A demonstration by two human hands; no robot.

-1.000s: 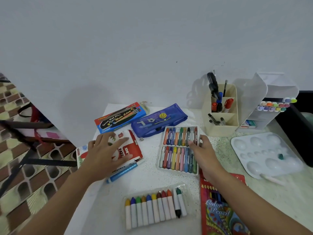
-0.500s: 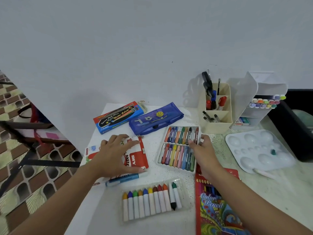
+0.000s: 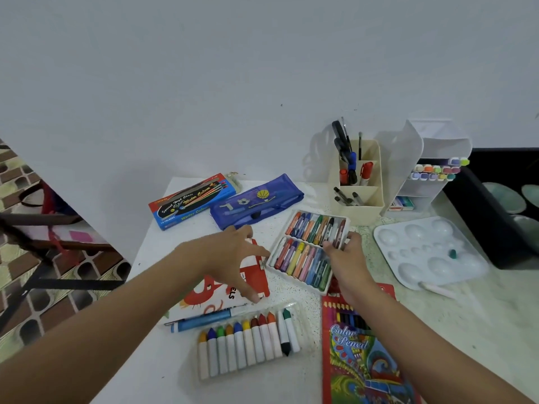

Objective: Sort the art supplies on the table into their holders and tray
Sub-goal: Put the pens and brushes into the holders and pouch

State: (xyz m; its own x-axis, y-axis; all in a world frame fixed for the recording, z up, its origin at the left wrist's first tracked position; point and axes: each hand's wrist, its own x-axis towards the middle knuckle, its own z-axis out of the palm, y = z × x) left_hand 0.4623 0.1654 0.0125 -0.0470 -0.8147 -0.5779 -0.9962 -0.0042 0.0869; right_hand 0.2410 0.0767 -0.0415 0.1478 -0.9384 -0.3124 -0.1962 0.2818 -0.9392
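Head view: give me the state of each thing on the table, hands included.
Pastel tray, uncovered, gripped by right hand.
Left hand, open, spread over red box.
Water colour box, closed.
Colour pencil box, closed.
Crayon set, one crayon reversed.
Palette, one green dab.
Beige holder, upright, holding pens.

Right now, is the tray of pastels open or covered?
Open: the pastel tray has no lid on, both rows of coloured sticks lie bare.

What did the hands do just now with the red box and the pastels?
The left hand lifted off the red pastel box and reached right, toward the pastel tray. The right hand kept gripping the tray's right edge, and the tray turned a little. The crayons, pencil box and palette stayed put.
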